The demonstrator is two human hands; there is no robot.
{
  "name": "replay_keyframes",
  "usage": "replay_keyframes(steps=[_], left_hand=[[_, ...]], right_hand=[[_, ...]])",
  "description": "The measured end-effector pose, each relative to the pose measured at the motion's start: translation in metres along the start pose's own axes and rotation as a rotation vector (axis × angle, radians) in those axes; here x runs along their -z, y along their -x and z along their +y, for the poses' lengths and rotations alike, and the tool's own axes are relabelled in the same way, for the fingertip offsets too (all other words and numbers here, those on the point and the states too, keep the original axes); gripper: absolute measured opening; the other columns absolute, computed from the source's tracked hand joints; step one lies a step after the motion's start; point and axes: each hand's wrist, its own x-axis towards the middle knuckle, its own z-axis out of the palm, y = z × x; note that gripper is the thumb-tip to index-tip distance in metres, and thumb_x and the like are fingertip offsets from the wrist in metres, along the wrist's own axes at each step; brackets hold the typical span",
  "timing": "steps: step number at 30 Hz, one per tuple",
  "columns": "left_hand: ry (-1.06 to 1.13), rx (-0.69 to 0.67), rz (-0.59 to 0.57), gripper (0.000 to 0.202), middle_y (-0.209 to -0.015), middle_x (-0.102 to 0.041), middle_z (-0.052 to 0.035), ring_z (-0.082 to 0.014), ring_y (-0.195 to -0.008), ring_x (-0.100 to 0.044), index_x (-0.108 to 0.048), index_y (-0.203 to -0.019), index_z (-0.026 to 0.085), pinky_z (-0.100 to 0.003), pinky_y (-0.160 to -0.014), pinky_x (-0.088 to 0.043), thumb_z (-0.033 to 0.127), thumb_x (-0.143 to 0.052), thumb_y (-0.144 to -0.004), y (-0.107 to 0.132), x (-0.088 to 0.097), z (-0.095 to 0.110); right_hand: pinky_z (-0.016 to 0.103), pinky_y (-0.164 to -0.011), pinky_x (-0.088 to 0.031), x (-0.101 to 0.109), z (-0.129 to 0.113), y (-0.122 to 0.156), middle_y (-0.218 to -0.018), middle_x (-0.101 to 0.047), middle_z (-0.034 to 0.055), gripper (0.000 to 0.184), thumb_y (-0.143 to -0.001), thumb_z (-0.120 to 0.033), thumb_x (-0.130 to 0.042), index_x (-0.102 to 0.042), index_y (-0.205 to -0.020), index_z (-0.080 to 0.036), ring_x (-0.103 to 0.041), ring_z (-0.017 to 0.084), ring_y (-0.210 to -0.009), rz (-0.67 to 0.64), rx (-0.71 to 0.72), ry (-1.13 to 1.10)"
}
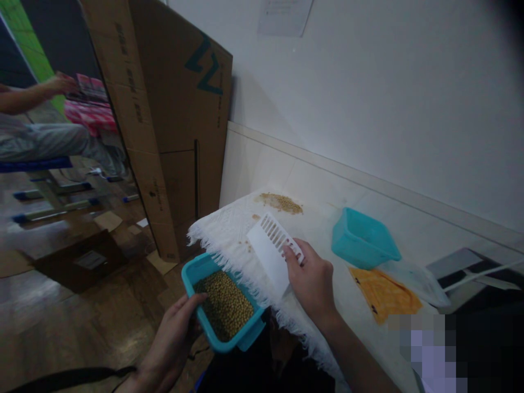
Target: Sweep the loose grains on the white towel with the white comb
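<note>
My left hand [179, 323] grips the near left rim of a turquoise plastic container [224, 346], thumb over the edge. Small round tan beans [229, 305] lie in it, and it is held just off the table's fringed edge. In my right hand [308, 279] is a white plastic piece with a row of slots [268, 248], pinched at its slotted end and tilted above the white cloth [223, 229]. Past it, a loose heap of beans [282, 202] is spread on the cloth, with a few stray ones closer to the fringe.
A second turquoise container [362, 237] stands at right beside an orange cloth [387, 292] and a clear plastic bag [417, 278]. A tall cardboard box [184, 109] rises at left, the white wall [368, 98] behind. Further left, another person's arm [28, 98] shows.
</note>
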Motion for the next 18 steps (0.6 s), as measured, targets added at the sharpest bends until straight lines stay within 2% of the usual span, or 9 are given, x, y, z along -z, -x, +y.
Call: replay_keyframes(steps=[3,8,14,18], left_hand=[[0.0,0.005,-0.015,0.042,-0.055,-0.055,0.0052,-0.0099,-0.05,-0.043,-0.072,-0.063,0.019,-0.025,-0.048,-0.037,0.043,-0.103,-0.048,-0.004,0.005,-0.004],[0.007,0.033,-0.046,0.043,-0.062,-0.065,0.0019,-0.0115,-0.055,-0.051,-0.079,-0.072,0.017,-0.024,-0.053,-0.043,0.043,-0.106,-0.05,-0.008,0.01,-0.007],[0.027,0.013,0.019,0.046,-0.05,-0.049,0.0075,-0.0083,-0.049,-0.039,-0.069,-0.057,0.02,-0.023,-0.047,-0.034,0.044,-0.103,-0.038,0.002,-0.004,0.002],[0.004,0.006,0.002,0.045,-0.053,-0.053,0.0065,-0.0091,-0.051,-0.041,-0.071,-0.061,0.02,-0.024,-0.049,-0.036,0.045,-0.103,-0.041,0.002,-0.003,0.002]], right_hand=[[0.034,-0.063,-0.059,-0.003,0.001,0.002,-0.079,-0.087,0.0105,0.039,-0.107,-0.047,-0.061,-0.088,-0.114,-0.02,-0.083,0.029,-0.066,-0.004,0.001,-0.009],[0.033,-0.064,-0.059,-0.006,0.0,0.003,-0.081,-0.087,0.0104,0.04,-0.106,-0.049,-0.062,-0.088,-0.116,-0.02,-0.082,0.028,-0.068,-0.025,-0.026,-0.028],[0.034,-0.064,-0.058,-0.005,-0.003,0.0,-0.082,-0.088,0.0108,0.039,-0.105,-0.048,-0.062,-0.088,-0.112,-0.019,-0.083,0.029,-0.069,-0.033,-0.033,-0.056],[0.033,-0.062,-0.058,-0.006,-0.006,0.0,-0.08,-0.087,0.0102,0.038,-0.105,-0.048,-0.063,-0.088,-0.112,-0.02,-0.083,0.029,-0.068,-0.034,-0.032,-0.071]])
